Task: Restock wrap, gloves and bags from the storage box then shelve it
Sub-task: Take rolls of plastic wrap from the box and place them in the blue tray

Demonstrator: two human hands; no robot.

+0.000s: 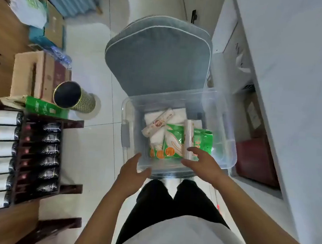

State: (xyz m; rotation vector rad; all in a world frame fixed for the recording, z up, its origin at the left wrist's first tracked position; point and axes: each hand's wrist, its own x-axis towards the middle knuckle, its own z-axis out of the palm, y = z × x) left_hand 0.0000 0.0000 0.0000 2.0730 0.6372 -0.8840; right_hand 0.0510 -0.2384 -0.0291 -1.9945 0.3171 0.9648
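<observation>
A clear plastic storage box (pixel 229 137) rests on the front of a grey cushioned chair (pixel 158 57). Inside lie a boxed roll of wrap (pixel 158 124), a green packet of gloves (pixel 174 143), a clear roll of bags (pixel 189 138), a green pack (pixel 202 141) and white folded bags (pixel 155 138). My left hand (pixel 132 172) hovers open at the box's near left corner, fingers spread. My right hand (pixel 203 162) is open over the near rim, its fingertips close to the lower end of the clear roll; contact is unclear.
A dark wooden rack (pixel 39 152) with bottles stands at the left. Beside it are cardboard boxes (pixel 35 74), a green pack (pixel 46 108) and a round tin (pixel 73 96). White cabinets (pixel 282 91) run along the right, with a red box (pixel 255 161) below.
</observation>
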